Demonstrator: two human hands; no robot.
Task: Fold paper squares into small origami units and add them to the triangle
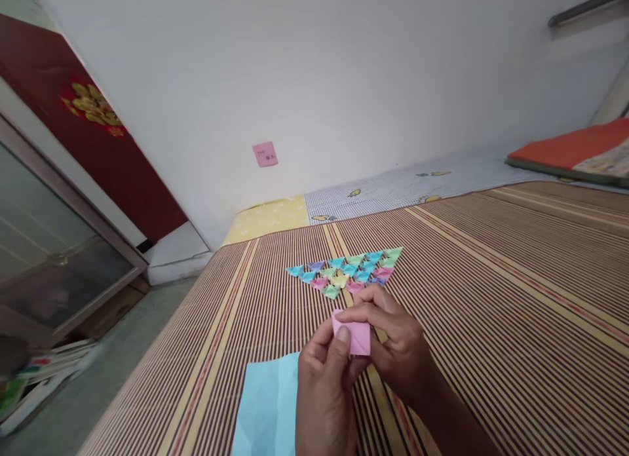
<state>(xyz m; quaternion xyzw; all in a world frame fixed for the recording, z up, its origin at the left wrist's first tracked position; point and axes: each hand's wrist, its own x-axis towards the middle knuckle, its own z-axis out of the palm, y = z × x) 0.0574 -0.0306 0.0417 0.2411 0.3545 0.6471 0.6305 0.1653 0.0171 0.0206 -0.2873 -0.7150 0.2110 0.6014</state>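
Observation:
Both of my hands pinch a small pink folded paper just above a striped bamboo mat. My left hand grips its lower left edge with thumb and fingers. My right hand closes over its right side and top. Beyond the hands lies a flat patch of several small folded paper triangles in blue, green, pink and purple, set out in rows. A light blue paper sheet lies on the mat under my left wrist.
The mat covers a bed with a yellow and checked sheet along a white wall, where a pink sticky note hangs. A red and orange cushion sits far right. A glass door and stacked books are on the left.

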